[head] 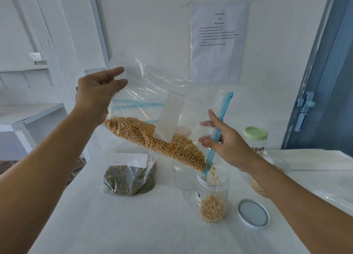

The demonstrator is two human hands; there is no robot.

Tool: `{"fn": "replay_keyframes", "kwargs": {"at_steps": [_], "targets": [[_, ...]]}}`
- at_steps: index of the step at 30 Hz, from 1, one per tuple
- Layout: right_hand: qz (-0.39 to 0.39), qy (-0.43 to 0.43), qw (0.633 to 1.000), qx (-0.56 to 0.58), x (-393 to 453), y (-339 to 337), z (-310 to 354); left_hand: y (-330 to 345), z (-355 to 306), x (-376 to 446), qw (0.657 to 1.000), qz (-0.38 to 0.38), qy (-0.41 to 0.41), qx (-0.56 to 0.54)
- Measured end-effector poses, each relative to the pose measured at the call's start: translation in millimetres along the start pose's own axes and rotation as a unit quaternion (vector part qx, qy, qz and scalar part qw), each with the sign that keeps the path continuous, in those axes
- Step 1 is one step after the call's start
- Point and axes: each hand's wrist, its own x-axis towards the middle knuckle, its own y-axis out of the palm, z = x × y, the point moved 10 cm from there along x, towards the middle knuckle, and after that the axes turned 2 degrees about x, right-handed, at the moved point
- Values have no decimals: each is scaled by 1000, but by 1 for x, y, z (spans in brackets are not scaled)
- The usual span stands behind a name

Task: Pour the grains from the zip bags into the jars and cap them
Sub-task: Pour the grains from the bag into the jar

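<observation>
A clear zip bag of yellow corn kernels [158,143] hangs tilted over the table, its blue zip edge pointing down. My left hand [99,95] grips the bag's raised bottom corner. My right hand [223,141] pinches the blue zip strip near the mouth. Kernels fall from the low corner into an open clear jar [212,194], which is about a third full of corn. Its pale blue lid [253,213] lies upside down on the table to the right.
A closed bag of dark green grains [128,177] lies at the left on the white table [133,225]. An empty clear jar [181,177] stands behind the corn jar. A green-lidded jar [255,137] and another partly hidden grain bag [258,189] sit at the right.
</observation>
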Motion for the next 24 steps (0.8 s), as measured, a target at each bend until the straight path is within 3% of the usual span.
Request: {"fn": "replay_keyframes", "kwargs": {"at_steps": [24], "targets": [[-5, 4, 1000, 6, 0, 0, -7, 7, -1, 1, 1000, 7, 14, 12]]}}
